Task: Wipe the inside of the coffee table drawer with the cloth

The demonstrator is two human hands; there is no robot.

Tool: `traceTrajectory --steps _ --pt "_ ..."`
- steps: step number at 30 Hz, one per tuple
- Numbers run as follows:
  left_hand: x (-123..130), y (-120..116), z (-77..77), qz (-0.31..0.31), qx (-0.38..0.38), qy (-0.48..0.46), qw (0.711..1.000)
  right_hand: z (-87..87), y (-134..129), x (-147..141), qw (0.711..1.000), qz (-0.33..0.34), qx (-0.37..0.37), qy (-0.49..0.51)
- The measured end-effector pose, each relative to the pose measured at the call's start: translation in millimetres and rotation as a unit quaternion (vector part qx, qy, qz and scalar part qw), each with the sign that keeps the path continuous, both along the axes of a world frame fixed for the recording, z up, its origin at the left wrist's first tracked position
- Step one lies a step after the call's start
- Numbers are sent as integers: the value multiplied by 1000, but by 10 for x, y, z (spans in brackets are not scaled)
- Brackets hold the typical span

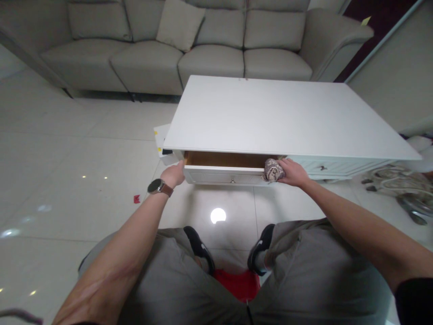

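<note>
A drawer (209, 175) with a small metal knob stands pulled partway out of a white coffee table (280, 117). The drawer's left front corner is gripped by my left hand (174, 174), its fingers curled and partly hidden behind the edge. A brownish patterned cloth (273, 170), rolled up tight, is in my right hand (292, 172) at the drawer's right front corner. Those right fingers are closed around the roll; whether they also touch the drawer I cannot tell. Bare wood shows in the visible strip of the drawer's inside.
A second drawer (324, 167), closed, is to the right. Behind the table runs a grey sofa (209, 63) with a loose cushion (181, 25). A white box (162, 137) stands by the table's left end. A red scrap (136, 199) lies on the tiled floor; something red (238, 284) is between my feet.
</note>
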State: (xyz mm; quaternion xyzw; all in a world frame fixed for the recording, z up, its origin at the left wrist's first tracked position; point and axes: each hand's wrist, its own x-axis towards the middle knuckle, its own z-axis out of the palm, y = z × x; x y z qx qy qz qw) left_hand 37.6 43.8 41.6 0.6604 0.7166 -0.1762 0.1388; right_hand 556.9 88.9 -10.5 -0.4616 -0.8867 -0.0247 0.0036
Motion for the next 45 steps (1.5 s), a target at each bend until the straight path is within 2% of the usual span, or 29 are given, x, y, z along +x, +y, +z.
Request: traceTrajectory --steps 23,30,37,45 --pt "-20 11 -31 3 1 -9 1000 0 7 1 1000 -1 -6 -10" --pt "-11 7 -31 0 7 -1 1000 41 -10 -59 999 1 0 -42" --pt "0 3 -3 1 0 6 1000 129 -4 -366 998 24 -4 -56" --pt "-14 -21 -21 11 5 -10 1000 144 15 -1060 998 40 -14 -50"
